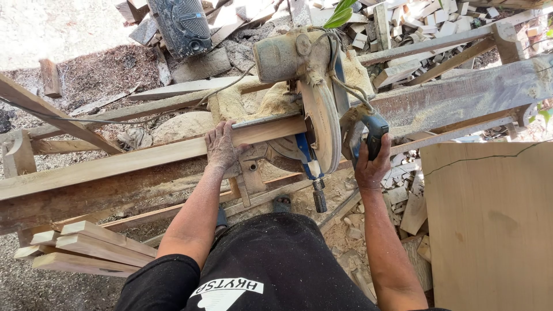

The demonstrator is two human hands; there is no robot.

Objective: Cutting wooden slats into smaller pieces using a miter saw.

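Head view: we judge the cut is in hand. Our left hand (220, 147) presses flat on the long plank (144, 158) lying under the saw (314, 98); our right hand (368, 161) is wrapped round the saw handle (373, 133). Next calls for steady downward pressure, plank held firm.

At frame centre, the left hand (220, 147) presses flat on a long plank (132, 161) lying across the saw bench. The right hand (371, 164) grips the blue handle (374, 133) of the dusty chop saw (311, 86). Offcuts (403, 29) pile at upper right; a board (489, 224) fills lower right.
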